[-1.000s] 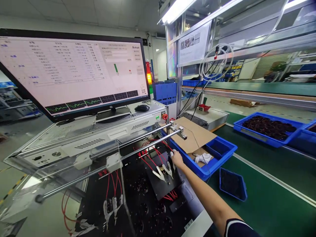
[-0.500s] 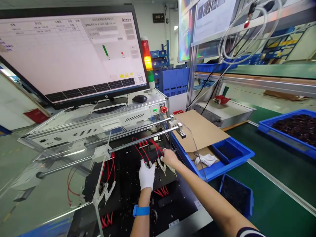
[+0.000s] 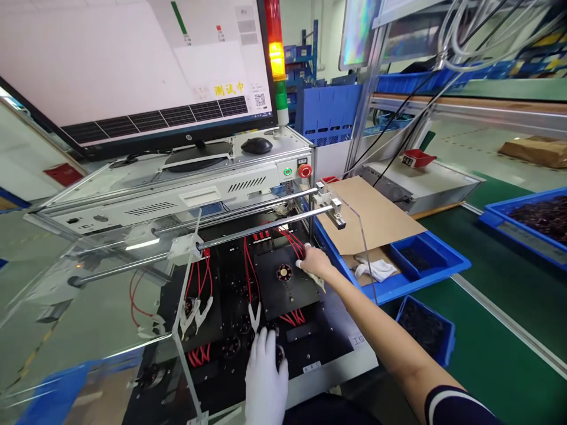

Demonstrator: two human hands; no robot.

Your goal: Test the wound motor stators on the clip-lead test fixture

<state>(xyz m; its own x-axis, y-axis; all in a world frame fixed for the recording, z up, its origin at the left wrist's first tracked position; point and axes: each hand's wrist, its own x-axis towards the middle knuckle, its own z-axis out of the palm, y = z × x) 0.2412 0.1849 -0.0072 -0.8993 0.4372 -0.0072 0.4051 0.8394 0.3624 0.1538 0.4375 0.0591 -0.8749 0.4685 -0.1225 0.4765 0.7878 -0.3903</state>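
My right hand [image 3: 315, 261], bare, reaches onto the black test fixture [image 3: 310, 336] and is closed round a metal clip [image 3: 319, 282] on a red lead. It sits just right of a small round coil part [image 3: 284, 272] lying on the raised black plate. My left hand [image 3: 264, 378], in a white glove, lies near the fixture's front edge with its fingers stretched out. Its fingertips are just below another metal clip [image 3: 254, 316] and beside a round socket [image 3: 279, 353]. Nothing shows in its grip.
A clear acrylic guard [image 3: 186, 330] on steel rails [image 3: 266, 227] stands open over the fixture. Behind it are the tester box with a red stop button [image 3: 304, 170], a monitor [image 3: 133, 65] and a signal lamp [image 3: 277, 59]. Blue bins [image 3: 436, 268] [image 3: 427, 333] and a green conveyor belt [image 3: 509, 277] lie to the right.
The view tilted down. My left hand pulled back from the coil part toward the front edge of the fixture. My right hand stayed by the coil part, drawing its clip slightly right.
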